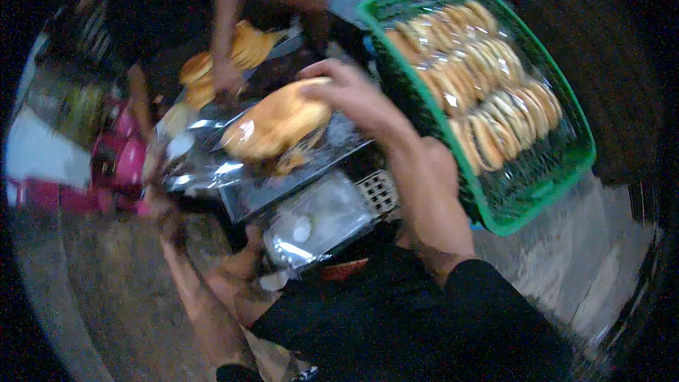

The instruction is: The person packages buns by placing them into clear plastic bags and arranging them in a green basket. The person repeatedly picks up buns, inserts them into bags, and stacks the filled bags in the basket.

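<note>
My right hand (339, 92) grips an oblong golden bread roll (272, 124) from its right end. The roll is above a dark metal tray (258, 197), with its left end against a clear plastic bag (201, 170). Blurred and dim, my left hand (161, 180) is at the left edge of that bag and holds it. Below the tray, close to my body, lies a stack of flat clear plastic bags (322, 216) with a small whitish round spot on top.
On the right stands a green plastic crate (498, 223) with rows of bagged bread rolls (481, 64). Across from me, another person's hand (228, 78) reaches down near more bread (251, 44). Pink plastic items (120, 159) stand at the left. A white lattice basket (378, 192) is beside the bags.
</note>
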`<control>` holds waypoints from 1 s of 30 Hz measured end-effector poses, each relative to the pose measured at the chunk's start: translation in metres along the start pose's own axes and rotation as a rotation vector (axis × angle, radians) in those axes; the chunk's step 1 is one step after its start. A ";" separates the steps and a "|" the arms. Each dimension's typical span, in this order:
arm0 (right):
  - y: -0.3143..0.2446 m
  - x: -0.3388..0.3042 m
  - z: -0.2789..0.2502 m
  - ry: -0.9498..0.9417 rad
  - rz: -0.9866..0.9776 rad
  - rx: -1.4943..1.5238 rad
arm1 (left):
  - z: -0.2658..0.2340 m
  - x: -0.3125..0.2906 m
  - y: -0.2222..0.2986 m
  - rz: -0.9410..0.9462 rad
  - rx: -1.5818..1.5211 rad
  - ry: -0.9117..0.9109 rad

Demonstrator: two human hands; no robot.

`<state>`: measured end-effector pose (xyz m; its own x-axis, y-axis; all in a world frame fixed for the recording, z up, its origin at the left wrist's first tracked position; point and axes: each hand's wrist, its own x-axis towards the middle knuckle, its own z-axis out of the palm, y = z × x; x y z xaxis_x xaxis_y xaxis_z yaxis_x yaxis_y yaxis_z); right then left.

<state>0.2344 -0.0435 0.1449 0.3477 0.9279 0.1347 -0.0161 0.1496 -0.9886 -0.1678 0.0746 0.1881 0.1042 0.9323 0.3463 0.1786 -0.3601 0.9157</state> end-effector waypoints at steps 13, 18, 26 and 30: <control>0.022 -0.054 0.062 0.205 -0.150 -0.174 | 0.142 -0.086 -0.022 -0.308 -0.525 -0.239; 0.014 -0.068 0.079 0.092 -0.127 0.062 | 0.126 -0.101 -0.026 -0.315 -0.743 -0.278; -0.065 -0.101 0.093 0.201 -0.892 -0.739 | 0.126 -0.089 -0.031 -0.366 -1.309 -0.528; -0.089 -0.103 0.064 0.067 -0.647 -1.317 | 0.189 -0.086 0.061 -0.460 -0.705 -0.296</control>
<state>0.1402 -0.1306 0.2230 0.0040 0.7988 0.6016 0.9910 0.0776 -0.1095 0.0186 -0.0339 0.1754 0.4360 0.8976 -0.0642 -0.3682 0.2430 0.8974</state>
